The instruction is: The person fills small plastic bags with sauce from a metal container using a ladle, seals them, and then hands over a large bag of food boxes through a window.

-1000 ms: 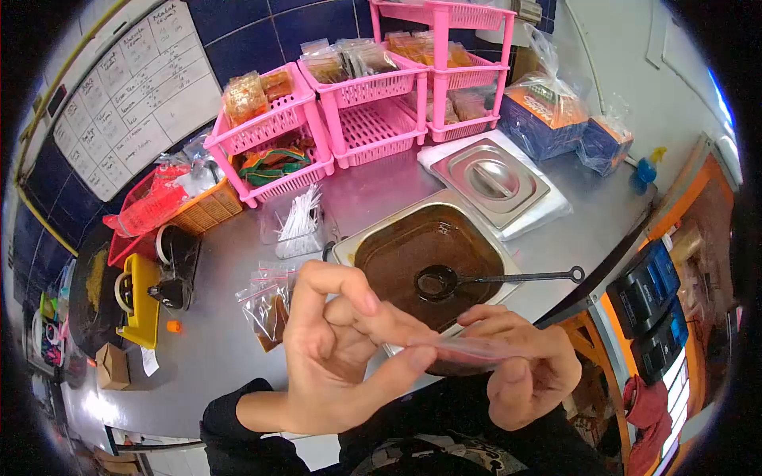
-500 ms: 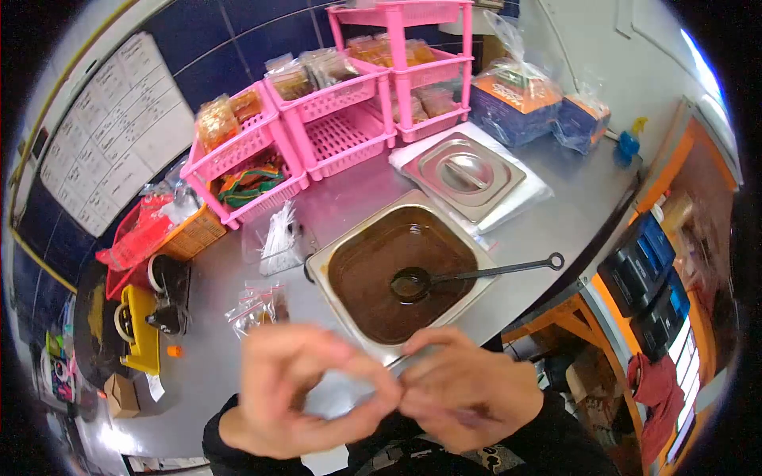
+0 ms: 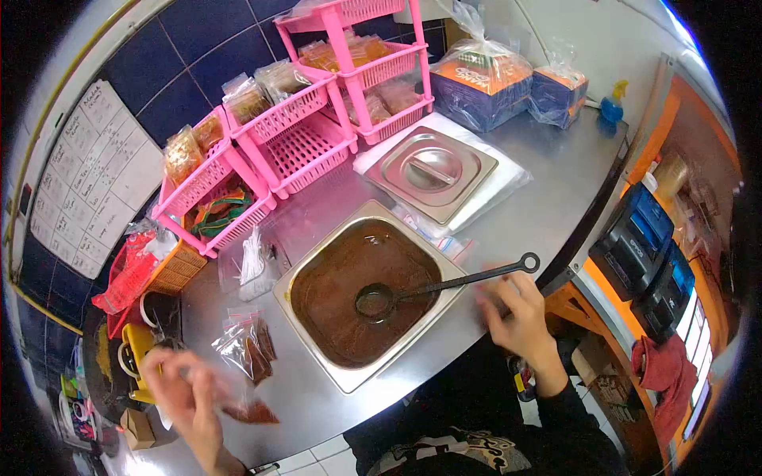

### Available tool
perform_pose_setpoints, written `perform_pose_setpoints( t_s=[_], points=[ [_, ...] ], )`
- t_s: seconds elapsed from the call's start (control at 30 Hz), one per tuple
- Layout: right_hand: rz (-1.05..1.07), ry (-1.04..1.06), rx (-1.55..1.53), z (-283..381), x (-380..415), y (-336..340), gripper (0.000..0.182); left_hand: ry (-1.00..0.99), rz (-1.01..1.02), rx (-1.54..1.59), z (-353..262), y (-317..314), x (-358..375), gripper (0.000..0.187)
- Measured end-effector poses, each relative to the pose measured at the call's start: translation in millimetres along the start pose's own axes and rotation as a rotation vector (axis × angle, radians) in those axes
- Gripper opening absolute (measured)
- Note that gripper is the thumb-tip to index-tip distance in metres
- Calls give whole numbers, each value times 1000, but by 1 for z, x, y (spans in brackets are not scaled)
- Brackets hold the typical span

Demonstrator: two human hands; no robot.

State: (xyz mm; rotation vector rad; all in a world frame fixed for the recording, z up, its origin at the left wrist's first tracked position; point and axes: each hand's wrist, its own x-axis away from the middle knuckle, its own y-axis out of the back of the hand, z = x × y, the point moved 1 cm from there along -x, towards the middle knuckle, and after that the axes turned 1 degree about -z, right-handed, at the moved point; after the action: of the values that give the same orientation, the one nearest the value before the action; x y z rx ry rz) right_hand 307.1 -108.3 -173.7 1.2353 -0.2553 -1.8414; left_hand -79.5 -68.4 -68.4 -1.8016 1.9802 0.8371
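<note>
My left hand (image 3: pixel 186 397), smeared by motion, is at the lower left, with the clear top of a small plastic bag of brown sauce (image 3: pixel 255 412) at its fingers. Just above on the counter lie other small zip bags (image 3: pixel 252 353) with brown contents. My right hand (image 3: pixel 517 313) is open and empty, its fingers curved apart just below the end of a black ladle's handle (image 3: pixel 476 275). The ladle's bowl rests in brown liquid inside a steel pan (image 3: pixel 349 378), between my hands.
Pink racks (image 3: pixel 298 151) with filled bags stand at the back. A steel lid (image 3: pixel 432 170) lies on white plastic sheets behind the pan. A clear container of white sticks (image 3: pixel 254 266), a yellow tape dispenser (image 3: pixel 140 349) and wrapped boxes (image 3: pixel 482 87) are also on the counter.
My hands have moved apart from their meeting point before the pan, the left toward the small bags, the right toward the ladle handle. The camera view has shifted. A brown-filled bag now shows beside my left hand.
</note>
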Motion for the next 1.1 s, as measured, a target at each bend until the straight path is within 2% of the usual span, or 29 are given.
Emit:
perform_pose_setpoints(
  t_s=[0.07,0.1,0.17,0.2,0.27,0.3,0.37,0.43,0.5,0.63,0.7,0.8,0.93,1.0,1.1],
  points=[
    [28,48,46,-10,-18,-7,26,375,-73,-282,28,-5,-6,41],
    [51,96,95,-13,-26,-11,33,371,-81,-282,49,-6,-1,41],
    [86,128,114,-18,-35,-19,39,129,-157,-661,84,-6,3,40],
    [104,147,115,-21,-38,-23,40,120,-164,-657,82,-8,2,40],
    [135,197,87,-25,-44,-29,42,37,-108,-857,75,-15,3,38],
    [138,203,86,-25,-45,-30,42,41,-114,-857,75,-16,4,38],
    [218,128,-33,-25,-48,-33,41,15,33,-882,77,-19,5,41],
    [175,169,-50,-25,-50,-34,36,33,50,-865,80,-22,8,39],
    [184,111,-96,-24,-49,-36,21,54,95,-844,83,-23,10,36],
    [177,104,-114,-30,-47,-37,20,88,89,-801,87,-24,12,34],
    [186,108,-102,-33,-46,-39,32,63,86,-799,87,-24,12,33],
    [230,191,-2,-25,-51,-38,32,72,81,-773,87,-26,11,31],
    [238,183,-44,-28,-50,-39,34,58,72,-770,88,-25,11,29],
    [200,73,-79,-21,-51,-39,31,49,61,-760,90,-25,11,28],
    [230,58,36,-16,-54,-44,30,52,63,-750,86,-28,10,28]
  ],
)
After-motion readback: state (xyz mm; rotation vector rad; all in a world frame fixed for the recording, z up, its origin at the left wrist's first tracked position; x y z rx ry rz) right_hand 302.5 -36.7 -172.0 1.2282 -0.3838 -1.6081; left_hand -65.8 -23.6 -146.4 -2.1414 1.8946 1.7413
